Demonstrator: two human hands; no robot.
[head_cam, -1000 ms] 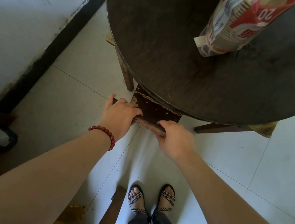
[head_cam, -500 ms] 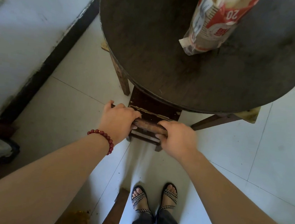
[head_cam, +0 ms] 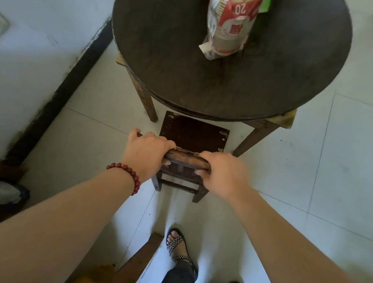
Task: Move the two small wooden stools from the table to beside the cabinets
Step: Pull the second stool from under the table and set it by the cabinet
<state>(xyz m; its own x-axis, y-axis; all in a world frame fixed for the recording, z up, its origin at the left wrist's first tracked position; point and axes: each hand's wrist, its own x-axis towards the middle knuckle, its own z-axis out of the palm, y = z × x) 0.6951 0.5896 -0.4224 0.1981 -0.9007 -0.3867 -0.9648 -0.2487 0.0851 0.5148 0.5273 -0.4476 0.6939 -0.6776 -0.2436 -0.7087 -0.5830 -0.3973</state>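
Both hands are gripping one small wooden stool (head_cam: 193, 139) by the near edge of its dark seat. The left hand (head_cam: 146, 152) is wrapping its fingers over the seat's left corner, thumb tucked underneath, and a red bead bracelet (head_cam: 126, 175) is sitting on that wrist. The right hand (head_cam: 222, 174) is clamping the same edge at the right corner, fingers curled over the top and thumb below.

The stool is sitting at the 6 o'clock edge of the round dark surface (head_cam: 166, 50), its far side slipping just under the rim, and two of its legs are showing below the hands against the pale tiled floor (head_cam: 312, 173). Whether those legs are touching the floor cannot be told.

A red-and-white printed bag (head_cam: 231, 28) is standing upright on the surface toward 12 o'clock. One leg of the surface is slanting down at 9 o'clock of the stool, another at 3 o'clock.

At 6 o'clock the person's feet are standing in checkered sandals (head_cam: 176, 245). A white wall with a black skirting strip (head_cam: 57, 100) is running along 9 to 11 o'clock.
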